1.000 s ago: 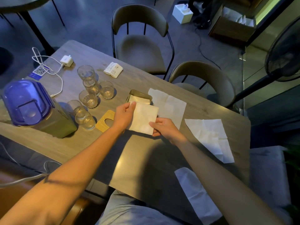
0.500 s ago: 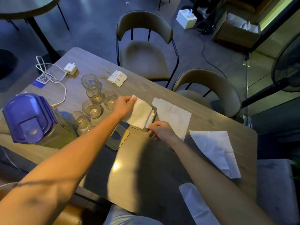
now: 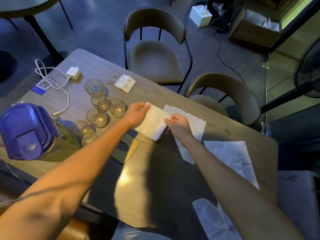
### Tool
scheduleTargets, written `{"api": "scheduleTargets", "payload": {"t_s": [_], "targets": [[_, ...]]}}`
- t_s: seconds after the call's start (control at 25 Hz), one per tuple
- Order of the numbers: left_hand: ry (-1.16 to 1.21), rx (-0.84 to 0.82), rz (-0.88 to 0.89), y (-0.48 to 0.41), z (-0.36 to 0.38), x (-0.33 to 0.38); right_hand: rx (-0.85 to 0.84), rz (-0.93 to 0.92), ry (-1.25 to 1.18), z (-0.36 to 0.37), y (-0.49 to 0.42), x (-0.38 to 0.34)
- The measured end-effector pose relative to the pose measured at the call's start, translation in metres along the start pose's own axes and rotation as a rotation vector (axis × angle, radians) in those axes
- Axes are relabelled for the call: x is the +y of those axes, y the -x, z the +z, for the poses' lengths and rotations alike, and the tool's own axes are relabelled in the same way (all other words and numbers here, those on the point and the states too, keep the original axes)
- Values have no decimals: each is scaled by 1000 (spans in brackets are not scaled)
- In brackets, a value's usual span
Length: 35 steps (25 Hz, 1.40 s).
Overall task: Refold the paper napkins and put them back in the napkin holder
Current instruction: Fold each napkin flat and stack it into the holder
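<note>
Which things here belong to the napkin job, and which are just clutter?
Job: folded white paper napkin held by left hand and right hand; unfolded white napkins.
Clutter: clear drinking glasses, purple-lidded container, white charger, small printed card.

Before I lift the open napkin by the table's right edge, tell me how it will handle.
Likely floppy: the unfolded napkin is thin, creased paper lying flat. Probably very light, so it may slide on the smooth table rather than lift. Pinched roughly, it could crumple or tear.

four paper napkins (image 3: 152, 123), six glasses (image 3: 94, 87), two chairs (image 3: 154, 47), two hands (image 3: 136, 113), one jug (image 3: 26, 130)
</note>
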<state>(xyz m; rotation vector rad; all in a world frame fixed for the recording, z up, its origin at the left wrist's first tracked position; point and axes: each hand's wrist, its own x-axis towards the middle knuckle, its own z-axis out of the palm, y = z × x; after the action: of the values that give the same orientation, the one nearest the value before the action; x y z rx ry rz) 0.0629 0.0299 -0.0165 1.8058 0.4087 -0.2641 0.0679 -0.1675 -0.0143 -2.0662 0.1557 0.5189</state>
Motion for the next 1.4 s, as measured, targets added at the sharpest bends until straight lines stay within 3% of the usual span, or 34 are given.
{"api": "scheduleTargets", "payload": {"t_s": [0.16, 0.44, 0.76, 1.12, 1.28, 1.4], "targets": [[-293, 139, 93, -6, -2, -11, 63, -86, 177, 4, -12, -4], [-605, 98, 202, -10, -6, -20, 115, -176, 487, 14, -26, 0], [-1005, 237, 313, -21, 2, -27, 207, -244, 669, 24, -29, 2], [-1053, 221, 336, -27, 12, -29, 228, -157, 687, 38, -41, -7], [-1122, 194, 265, -27, 13, -28, 171, -179, 810, 36, -41, -1], [-1106, 188, 309, -21, 13, -27, 161, -258, 812, 34, -37, -2]]}}
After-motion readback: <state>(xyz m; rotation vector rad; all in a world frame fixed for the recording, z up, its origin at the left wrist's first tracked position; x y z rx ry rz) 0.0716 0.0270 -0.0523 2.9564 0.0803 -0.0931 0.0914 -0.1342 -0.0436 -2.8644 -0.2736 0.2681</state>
